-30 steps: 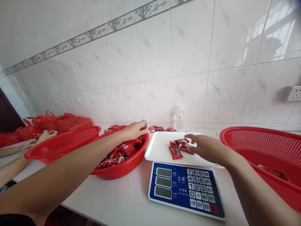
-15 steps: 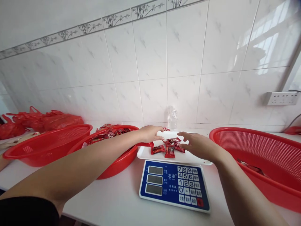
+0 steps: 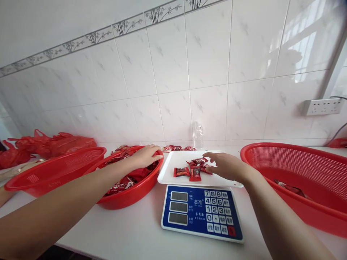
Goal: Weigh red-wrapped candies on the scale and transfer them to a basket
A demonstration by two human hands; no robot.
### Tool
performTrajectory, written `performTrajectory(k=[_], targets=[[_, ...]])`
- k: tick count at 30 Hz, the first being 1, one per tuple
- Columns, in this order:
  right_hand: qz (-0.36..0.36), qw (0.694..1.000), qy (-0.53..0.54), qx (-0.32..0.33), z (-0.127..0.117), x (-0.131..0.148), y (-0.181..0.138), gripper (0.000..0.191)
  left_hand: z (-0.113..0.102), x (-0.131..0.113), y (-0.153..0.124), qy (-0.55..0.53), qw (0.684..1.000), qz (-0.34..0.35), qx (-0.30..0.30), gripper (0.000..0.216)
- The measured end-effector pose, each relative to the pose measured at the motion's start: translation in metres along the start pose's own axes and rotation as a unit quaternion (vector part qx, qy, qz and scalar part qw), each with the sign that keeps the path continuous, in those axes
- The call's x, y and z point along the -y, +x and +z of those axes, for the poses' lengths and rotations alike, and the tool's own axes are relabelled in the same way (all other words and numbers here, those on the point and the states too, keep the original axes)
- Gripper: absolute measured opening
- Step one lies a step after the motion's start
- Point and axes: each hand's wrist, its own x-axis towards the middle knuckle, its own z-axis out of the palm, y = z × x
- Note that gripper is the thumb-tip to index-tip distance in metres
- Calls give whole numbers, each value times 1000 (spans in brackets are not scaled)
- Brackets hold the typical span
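Observation:
My left hand [image 3: 148,156] is over the right side of a red basket [image 3: 127,202] heaped with red-wrapped snack packets [image 3: 123,185]. Its thumb and fingers are apart, and nothing shows between them. My right hand [image 3: 227,165] hovers at the right of a white weighing tray [image 3: 173,159], thumb and fingers spread, its fingertips close to several small red packets [image 3: 195,174]. Whether they touch the packets I cannot tell. Below the tray is the scale's blue keypad panel [image 3: 200,209]; its displays look blank.
A large red basket [image 3: 320,216] with a few wrappers or packets inside stands at the right. Another red basket [image 3: 65,166] and red plastic bags [image 3: 65,144] are at the left, beside another person's arm. A clear bottle [image 3: 198,136] and loose packets [image 3: 176,148] lie along the wall.
My left hand has moved left from the tray to above the packet-filled basket. My right hand has stayed nearly in place, and the packets on the tray look much the same.

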Motion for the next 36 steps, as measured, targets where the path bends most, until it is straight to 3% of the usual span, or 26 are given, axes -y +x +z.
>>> performTrajectory(k=[2, 5, 9, 18, 23, 28, 32, 36], targets=[[1, 1000, -6, 12, 3, -1, 2, 50, 12, -28, 0, -73, 997, 38, -10, 43], [8, 1000, -19, 21, 5, -2, 4, 52, 26, -71, 0, -122, 988, 89, 33, 41], [12, 999, -26, 25, 8, -2, 6, 52, 38, -100, 5, -147, 981, 116, 45, 34], [-13, 999, -5, 30, 9, 5, 6, 54, 59, -106, 17, -206, 972, 70, -91, 30], [-25, 999, 5, 30, 11, 8, 5, 57, 53, -129, -17, -278, 927, 104, -230, 29], [-21, 1000, 6, 22, 13, 9, 5, 62, 63, -131, -55, -249, 888, 167, -348, 38], [-14, 1000, -5, 17, 17, 10, 7, 63, 79, -114, -65, -255, 867, 181, -388, 43], [3, 1000, -14, 12, 23, 8, 11, 60, 86, -100, -64, -300, 867, 121, -379, 37]])
